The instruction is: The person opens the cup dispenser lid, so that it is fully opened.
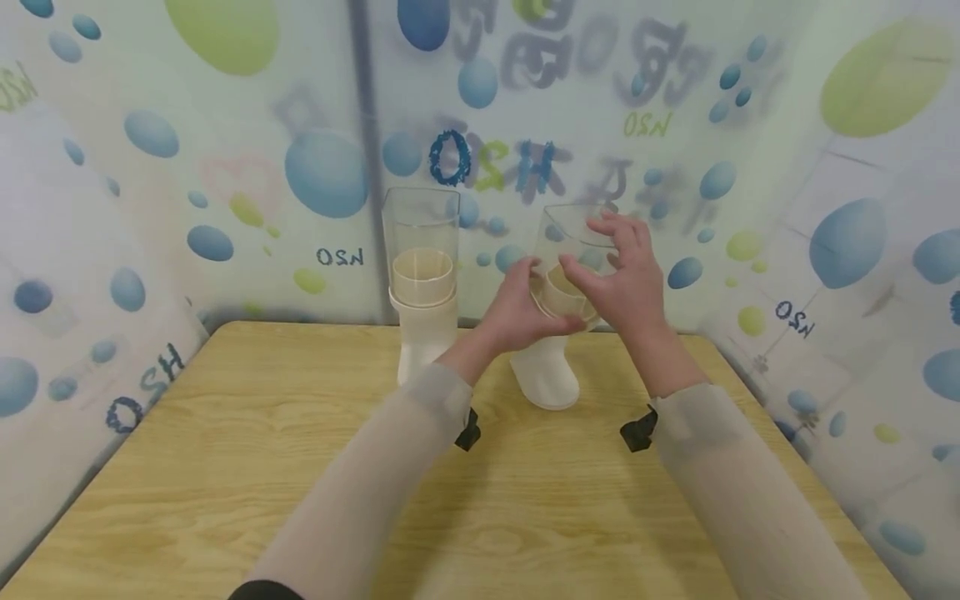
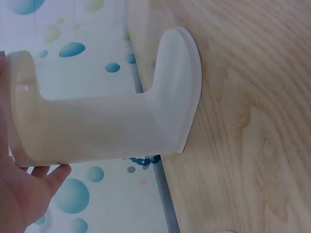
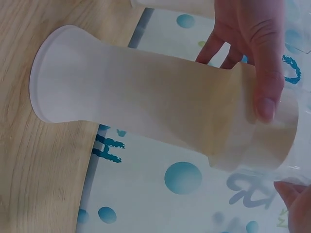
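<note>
A white boot-shaped stand (image 1: pixel 547 382) rises from the wooden table, leaning slightly in the head view. My left hand (image 1: pixel 521 310) grips it round the wide collar at its top; the right wrist view shows the thumb (image 3: pixel 266 104) across the front and other fingers behind. Above the collar stands a clear square-edged sleeve (image 1: pixel 553 237) of see-through material. My right hand (image 1: pixel 628 279) holds this sleeve from the right side, thumb and fingers spread round it. To the left, a matching white boot-shaped stand (image 1: pixel 426 337) carries its own clear sleeve (image 1: pixel 420 212) and stands upright, untouched.
The wood-grain table (image 1: pixel 247 467) ends at a printed wall sheet (image 1: pixel 262 217) with blue and green dots, close behind both stands. Similar sheets flank the left and right sides. Small black devices sit at both wrists.
</note>
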The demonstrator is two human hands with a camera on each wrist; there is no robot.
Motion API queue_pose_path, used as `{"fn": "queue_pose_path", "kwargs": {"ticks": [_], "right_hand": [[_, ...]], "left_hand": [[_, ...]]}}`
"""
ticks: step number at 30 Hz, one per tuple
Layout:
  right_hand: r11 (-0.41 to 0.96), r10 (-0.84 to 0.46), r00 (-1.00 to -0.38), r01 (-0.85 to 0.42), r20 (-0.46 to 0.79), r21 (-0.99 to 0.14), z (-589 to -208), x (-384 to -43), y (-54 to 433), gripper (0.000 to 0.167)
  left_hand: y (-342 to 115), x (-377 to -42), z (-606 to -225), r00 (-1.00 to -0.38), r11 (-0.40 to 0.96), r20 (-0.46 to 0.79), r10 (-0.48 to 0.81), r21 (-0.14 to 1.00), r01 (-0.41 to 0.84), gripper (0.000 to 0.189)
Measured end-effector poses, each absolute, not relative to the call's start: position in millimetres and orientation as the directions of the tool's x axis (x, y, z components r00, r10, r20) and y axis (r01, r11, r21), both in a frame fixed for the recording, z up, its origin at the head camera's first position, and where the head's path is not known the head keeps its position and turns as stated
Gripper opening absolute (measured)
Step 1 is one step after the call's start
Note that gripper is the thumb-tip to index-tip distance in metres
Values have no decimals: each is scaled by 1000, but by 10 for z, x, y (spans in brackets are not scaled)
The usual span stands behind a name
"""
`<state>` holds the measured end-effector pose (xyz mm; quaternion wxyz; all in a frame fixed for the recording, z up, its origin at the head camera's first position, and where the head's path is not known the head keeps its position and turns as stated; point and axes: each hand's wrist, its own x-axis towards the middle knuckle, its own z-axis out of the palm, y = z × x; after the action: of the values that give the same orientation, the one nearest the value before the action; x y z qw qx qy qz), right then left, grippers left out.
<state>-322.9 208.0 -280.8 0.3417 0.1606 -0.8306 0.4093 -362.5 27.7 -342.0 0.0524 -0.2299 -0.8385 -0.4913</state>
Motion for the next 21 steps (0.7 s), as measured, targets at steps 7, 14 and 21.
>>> {"fn": "queue_pose_path", "kwargs": {"ticks": [7, 14, 21], "right_hand": [[545, 5, -737, -565, 676, -620, -2797, -3190, 2109, 56], [491, -19, -744, -589, 668, -642, -2807, -3179, 2150, 57], [436, -14, -759, -591, 651, -679, -2838, -3167, 2166, 62]], "left_hand": [[338, -3459, -3445, -908, 464, 334, 255, 781, 418, 124], [407, -3328, -3454, -921, 526, 343, 184, 757, 387, 122], [471, -3246, -3490, -928, 572, 349, 129, 738, 357, 124]]}}
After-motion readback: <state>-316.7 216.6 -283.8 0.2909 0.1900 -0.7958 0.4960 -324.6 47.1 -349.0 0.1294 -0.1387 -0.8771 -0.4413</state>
